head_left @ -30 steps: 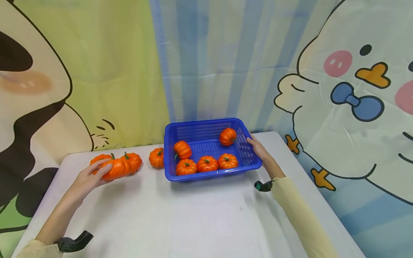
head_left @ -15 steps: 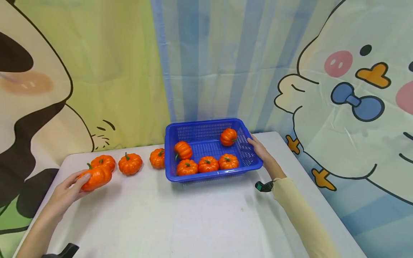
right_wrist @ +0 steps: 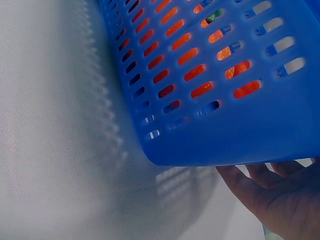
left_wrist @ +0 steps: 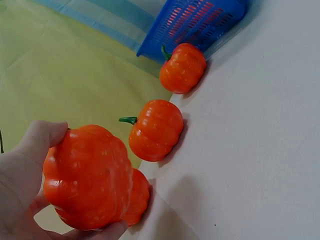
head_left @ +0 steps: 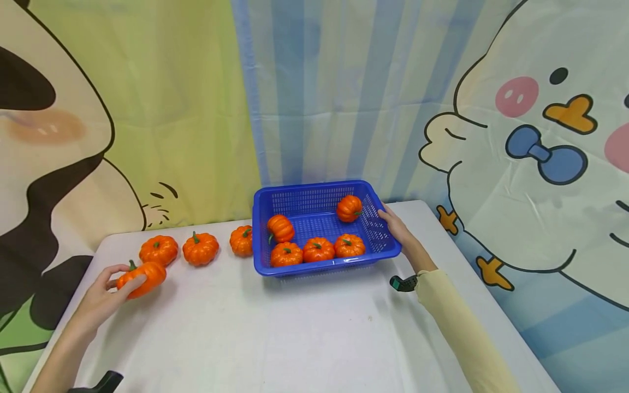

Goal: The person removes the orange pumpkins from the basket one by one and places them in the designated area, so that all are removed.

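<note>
Ribbed orange pumpkin [head_left: 142,276], green stem

Orange pumpkins [head_left: 201,248] with green stems, a blue slotted basket [head_left: 378,237], a white table [head_left: 295,327], a striped blue backdrop [head_left: 319,93].

head: high, wide | wrists: close, low | shared: basket [head_left: 324,229]

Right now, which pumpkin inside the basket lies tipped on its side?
The pumpkin at the basket's left, stem pointing down-left; the other four sit upright or apart.
</note>
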Motion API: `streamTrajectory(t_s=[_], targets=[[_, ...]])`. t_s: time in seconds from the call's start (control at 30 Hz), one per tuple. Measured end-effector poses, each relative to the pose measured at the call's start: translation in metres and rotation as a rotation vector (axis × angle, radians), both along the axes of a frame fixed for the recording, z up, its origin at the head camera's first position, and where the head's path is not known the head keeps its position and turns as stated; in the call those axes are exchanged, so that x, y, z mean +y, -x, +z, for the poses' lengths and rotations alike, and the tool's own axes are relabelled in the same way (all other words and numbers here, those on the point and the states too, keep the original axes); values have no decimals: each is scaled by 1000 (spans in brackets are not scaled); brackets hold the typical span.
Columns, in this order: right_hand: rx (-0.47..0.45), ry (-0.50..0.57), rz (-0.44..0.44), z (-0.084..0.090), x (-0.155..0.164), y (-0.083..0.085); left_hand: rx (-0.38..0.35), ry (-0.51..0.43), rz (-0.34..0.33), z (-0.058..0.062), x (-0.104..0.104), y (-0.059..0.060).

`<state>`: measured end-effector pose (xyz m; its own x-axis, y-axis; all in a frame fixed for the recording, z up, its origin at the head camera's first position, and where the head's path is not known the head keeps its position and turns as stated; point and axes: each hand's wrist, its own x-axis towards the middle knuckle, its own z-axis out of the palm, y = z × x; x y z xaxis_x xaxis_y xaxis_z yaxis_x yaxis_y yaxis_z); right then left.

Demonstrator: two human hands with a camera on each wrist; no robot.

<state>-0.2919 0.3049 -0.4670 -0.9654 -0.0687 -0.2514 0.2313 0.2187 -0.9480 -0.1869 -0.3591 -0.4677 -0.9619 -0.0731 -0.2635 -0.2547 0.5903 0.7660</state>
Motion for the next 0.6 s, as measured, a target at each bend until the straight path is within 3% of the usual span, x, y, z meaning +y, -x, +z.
streamTrajectory(t_s=[0.17, 0.37, 0.6], targets=[[-15, 19, -2, 3, -1, 0, 31, 21, 39, -3, 0, -1], [-27, 61, 22, 22, -8, -11, 66, 38, 51, -6, 2, -3], [-7, 23, 5, 3, 0, -2, 92, 104, 53, -7, 5, -4]])
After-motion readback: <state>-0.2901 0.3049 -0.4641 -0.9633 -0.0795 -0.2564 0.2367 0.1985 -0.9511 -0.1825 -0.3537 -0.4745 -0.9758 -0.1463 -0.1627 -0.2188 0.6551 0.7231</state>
